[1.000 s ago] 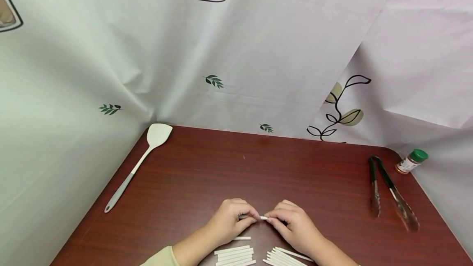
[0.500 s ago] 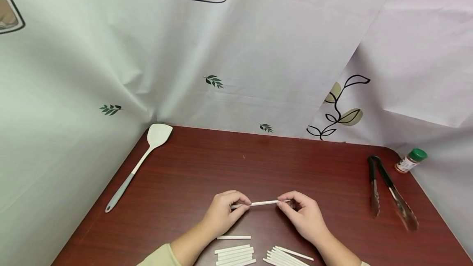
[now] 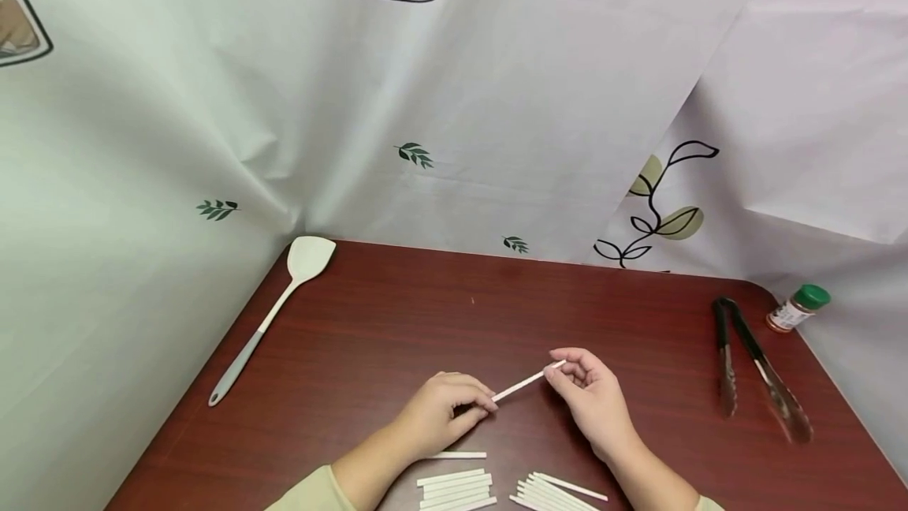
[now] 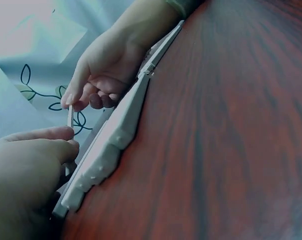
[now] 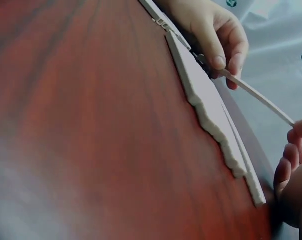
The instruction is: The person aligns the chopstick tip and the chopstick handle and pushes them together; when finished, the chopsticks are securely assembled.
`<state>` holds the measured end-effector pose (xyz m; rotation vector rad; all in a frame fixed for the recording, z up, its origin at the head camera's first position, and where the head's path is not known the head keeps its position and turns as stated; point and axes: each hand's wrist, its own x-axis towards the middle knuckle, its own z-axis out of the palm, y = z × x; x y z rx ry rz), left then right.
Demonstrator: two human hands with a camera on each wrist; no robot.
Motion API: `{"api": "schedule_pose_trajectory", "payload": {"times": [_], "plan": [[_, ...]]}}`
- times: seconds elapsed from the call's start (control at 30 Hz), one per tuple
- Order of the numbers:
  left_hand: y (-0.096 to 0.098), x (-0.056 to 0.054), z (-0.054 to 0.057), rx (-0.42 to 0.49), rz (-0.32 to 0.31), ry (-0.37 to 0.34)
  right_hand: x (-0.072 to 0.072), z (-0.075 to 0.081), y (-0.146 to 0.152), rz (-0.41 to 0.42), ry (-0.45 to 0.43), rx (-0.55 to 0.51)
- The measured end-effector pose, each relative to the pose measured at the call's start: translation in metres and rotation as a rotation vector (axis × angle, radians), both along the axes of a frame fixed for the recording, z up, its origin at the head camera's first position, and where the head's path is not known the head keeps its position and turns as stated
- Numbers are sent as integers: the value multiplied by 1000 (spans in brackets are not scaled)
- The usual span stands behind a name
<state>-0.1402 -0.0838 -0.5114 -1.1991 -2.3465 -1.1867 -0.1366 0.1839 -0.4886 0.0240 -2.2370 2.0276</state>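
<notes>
Between both hands runs a thin white stick (image 3: 525,385), slanting up to the right above the table. My left hand (image 3: 448,415) pinches its lower left end between thumb and fingers. The thumb and forefinger of my right hand (image 3: 594,400) grip the upper right end. In the right wrist view the length of the held stick (image 5: 263,100) shows between the two hands. Close in front of the left wrist lies a single white stick (image 3: 461,455). Nearer the table's front are a stacked row of white sticks (image 3: 455,489) and a looser bundle of sticks (image 3: 549,493).
A white spatula (image 3: 277,310) with a grey handle lies along the left side of the reddish-brown table (image 3: 496,314). At the right are black-handled metal tongs (image 3: 762,369) and a small green-capped jar (image 3: 798,307). A patterned white cloth (image 3: 496,101) hangs behind the table.
The hands have drawn apart from close together, baring the stick. My right hand has risen away from me and to the right, tilting the stick upward at that end.
</notes>
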Motion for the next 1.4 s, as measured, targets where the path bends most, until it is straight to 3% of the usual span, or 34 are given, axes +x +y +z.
{"api": "schedule_pose_trajectory", "payload": {"times": [0.2, 0.5, 0.57, 0.63, 0.77, 0.83, 1.03, 1.17, 1.4], "plan": [[0, 2, 2, -92, -15, 61, -12, 8, -2, 11, -78, -61], [-1, 2, 4, -165, -72, 66, -30, 18, -7, 70, -142, 85], [-2, 0, 4, -170, -72, 67, -34, 20, -10, 88, -138, 151], [-3, -1, 3, -174, -61, 80, -38, 21, -13, 106, -97, 308], [-6, -3, 2, -175, -31, 123, -47, 22, -21, 156, 91, 677], [-6, -3, 1, -176, -18, 143, -52, 23, -25, 178, 160, 781], [-8, -2, 0, -227, 55, 214, -69, 23, -38, 295, 93, 860], [-10, 0, 2, -266, 93, 209, -77, 24, -46, 363, 57, 911], [-21, -3, 2, -239, 170, 176, -87, 25, -65, 415, 27, 972]]}}
